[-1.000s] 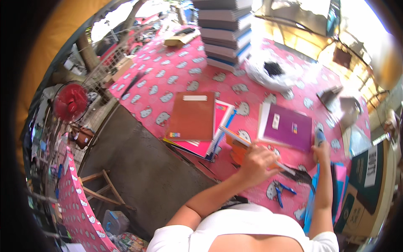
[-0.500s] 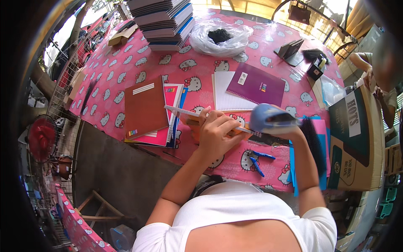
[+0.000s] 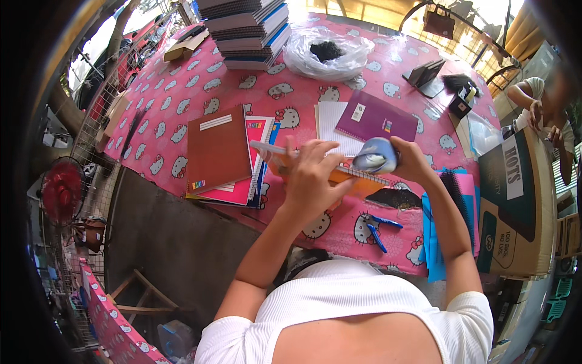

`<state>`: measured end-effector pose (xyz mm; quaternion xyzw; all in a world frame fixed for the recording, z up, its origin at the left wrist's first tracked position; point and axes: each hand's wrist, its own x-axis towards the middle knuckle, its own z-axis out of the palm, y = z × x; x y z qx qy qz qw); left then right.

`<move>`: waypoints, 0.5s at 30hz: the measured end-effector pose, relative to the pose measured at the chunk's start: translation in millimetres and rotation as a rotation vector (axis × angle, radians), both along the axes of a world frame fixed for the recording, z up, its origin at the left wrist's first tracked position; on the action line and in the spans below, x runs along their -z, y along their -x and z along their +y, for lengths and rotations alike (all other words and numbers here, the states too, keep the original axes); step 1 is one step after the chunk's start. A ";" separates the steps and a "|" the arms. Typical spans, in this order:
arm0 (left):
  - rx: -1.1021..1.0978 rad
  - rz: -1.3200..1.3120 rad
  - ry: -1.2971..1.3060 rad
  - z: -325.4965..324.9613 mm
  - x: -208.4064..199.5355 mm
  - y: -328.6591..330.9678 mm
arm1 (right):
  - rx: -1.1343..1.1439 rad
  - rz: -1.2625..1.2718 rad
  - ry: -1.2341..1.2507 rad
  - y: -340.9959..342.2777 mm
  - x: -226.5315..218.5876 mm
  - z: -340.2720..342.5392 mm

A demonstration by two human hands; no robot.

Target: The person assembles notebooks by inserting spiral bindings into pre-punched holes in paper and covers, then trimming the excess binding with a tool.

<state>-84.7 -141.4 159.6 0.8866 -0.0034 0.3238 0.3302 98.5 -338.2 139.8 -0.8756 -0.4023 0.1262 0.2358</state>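
Observation:
My left hand [image 3: 312,182] grips an orange spiral notebook [image 3: 367,185], held tilted above the pink table with its coil edge up. Fingers lie over the top edge and the thumb is on the near face. In my right hand [image 3: 413,162] is a rounded blue handheld tool [image 3: 374,155], its end against or very near the right part of the coil edge; I cannot tell whether they touch. Small blue-handled pliers [image 3: 381,228] lie in front of me. Left of the held notebook sits a fanned pile topped by a brown notebook [image 3: 218,151].
Beyond my hands, a purple notebook [image 3: 382,120] overlaps an open lined one. A tall notebook stack [image 3: 248,36] and a plastic bag [image 3: 303,57] of black pieces stand farther back. Blue sheets [image 3: 433,255] and black coils lie near a cardboard box [image 3: 515,212]. Another person's hands [image 3: 548,130] are beyond it.
The blue tool has moved left and nearer the notebook's coil edge, and its end has turned toward me. The whole view has shifted slightly. My left hand keeps its hold.

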 end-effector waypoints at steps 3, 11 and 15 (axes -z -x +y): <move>-0.182 0.093 -0.275 23.8 -3.3 12.2 | -0.127 0.518 -0.544 7.0 -1.0 -0.6; -0.309 0.103 -0.248 41.1 0.4 11.2 | -0.186 0.321 -0.443 17.2 4.1 38.1; -0.280 0.000 -0.199 58.9 8.6 13.8 | -0.263 0.505 -0.662 9.1 -9.0 54.5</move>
